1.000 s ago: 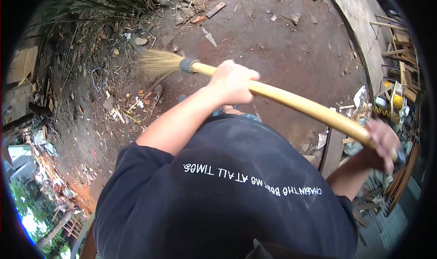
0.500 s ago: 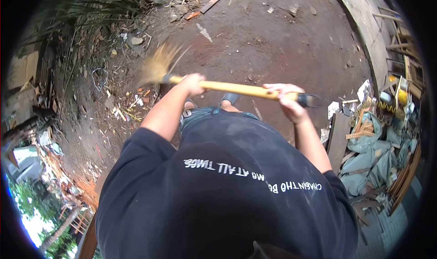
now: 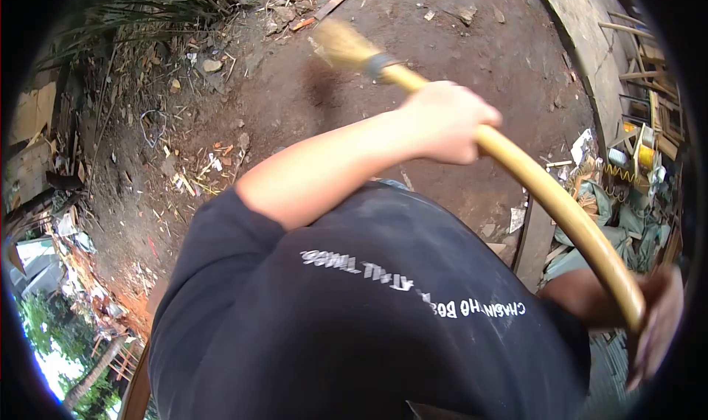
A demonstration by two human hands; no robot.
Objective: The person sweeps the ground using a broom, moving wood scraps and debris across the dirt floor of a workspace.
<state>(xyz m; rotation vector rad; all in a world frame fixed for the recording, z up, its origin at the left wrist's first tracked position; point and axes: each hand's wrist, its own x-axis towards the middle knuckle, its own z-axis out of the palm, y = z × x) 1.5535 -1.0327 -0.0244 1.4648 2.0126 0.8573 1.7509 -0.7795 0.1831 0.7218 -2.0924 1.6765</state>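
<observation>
A broom (image 3: 560,199) with a yellow handle slants across the view, from upper middle to lower right. My left hand (image 3: 450,121) is wrapped round the handle below the dark binding. Beyond that binding, the straw-coloured bristles (image 3: 343,42) are blurred, out over the dirt. At far right my right hand (image 3: 656,328) is around the lower end of the handle, its fingers dark and partly smeared. The black T-shirt with white lettering fills the lower middle and hides my feet.
Bare brown dirt (image 3: 413,22) spreads ahead, with scraps of wood (image 3: 328,7) and stones. Leaf litter and plants lie at left. A concrete edge (image 3: 582,36) runs along the right, beside stacked wood, a yellow coil (image 3: 619,173) and a crumpled grey-green tarp (image 3: 645,239).
The broom's bristles have swung right and forward from the litter at left. My left hand has moved right and up, while my right hand has dropped back to the lower right.
</observation>
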